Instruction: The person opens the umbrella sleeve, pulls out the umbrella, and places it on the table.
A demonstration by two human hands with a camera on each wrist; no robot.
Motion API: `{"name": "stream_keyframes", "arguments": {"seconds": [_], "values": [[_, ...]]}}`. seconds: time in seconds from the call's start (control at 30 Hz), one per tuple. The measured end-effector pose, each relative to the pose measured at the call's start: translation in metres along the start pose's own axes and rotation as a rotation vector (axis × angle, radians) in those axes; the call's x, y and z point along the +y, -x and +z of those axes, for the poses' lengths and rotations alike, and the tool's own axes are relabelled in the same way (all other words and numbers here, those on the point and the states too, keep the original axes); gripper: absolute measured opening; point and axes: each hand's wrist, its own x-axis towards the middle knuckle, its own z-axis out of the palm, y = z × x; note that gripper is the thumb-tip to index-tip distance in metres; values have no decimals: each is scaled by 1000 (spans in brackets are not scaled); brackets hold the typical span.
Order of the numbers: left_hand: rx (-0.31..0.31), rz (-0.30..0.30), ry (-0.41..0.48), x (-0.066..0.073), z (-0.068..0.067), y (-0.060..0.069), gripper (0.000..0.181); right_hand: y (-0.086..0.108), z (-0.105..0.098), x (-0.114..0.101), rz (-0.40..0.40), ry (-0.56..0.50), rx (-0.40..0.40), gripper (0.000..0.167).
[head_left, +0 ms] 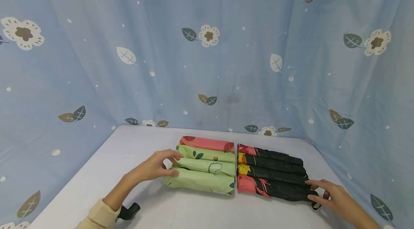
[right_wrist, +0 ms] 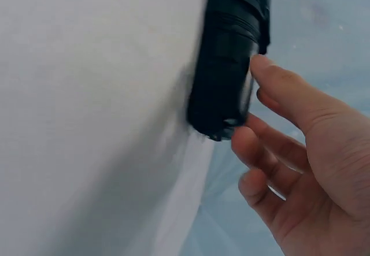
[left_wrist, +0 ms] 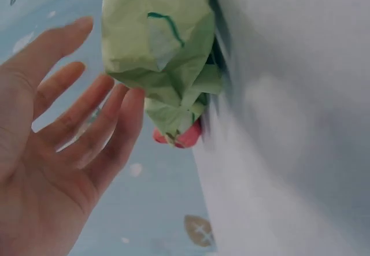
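Note:
Two rows of long rolled bundles lie side by side on the white table. On the left are light green rolls, the nearest one (head_left: 202, 181) printed with leaves, and a pink roll (head_left: 207, 143) at the back. The right row holds several black folded umbrellas, the nearest umbrella (head_left: 281, 188) having a pink end and a wrist loop. My left hand (head_left: 158, 166) is at the outer ends of the green rolls, fingers spread and loosely bent. At the umbrellas' outer ends is my right hand (head_left: 333, 196), its thumb and fingers loosely bent beside the nearest umbrella's end (right_wrist: 222, 94).
Blue curtain (head_left: 207, 60) with leaves and flowers encloses the back and sides of the white table (head_left: 181, 211). A black curved object (head_left: 129, 211) shows beside the left sleeve (head_left: 100, 214). A narrow gap separates the two rows.

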Motion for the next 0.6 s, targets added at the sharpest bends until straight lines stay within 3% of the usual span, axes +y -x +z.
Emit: {"name": "stream_keyframes", "arguments": {"seconds": [0.23, 0.4, 0.6], "values": [[112, 24, -118, 0, -4, -9, 30, -13, -9, -9, 1, 19, 68, 36], [117, 24, -137, 2, -9, -16, 27, -26, -16, -20, -25, 21, 38, 33], [137, 47, -159, 4, -16, -36, 26, -49, -22, -34, -125, 5, 100, 24]]}}
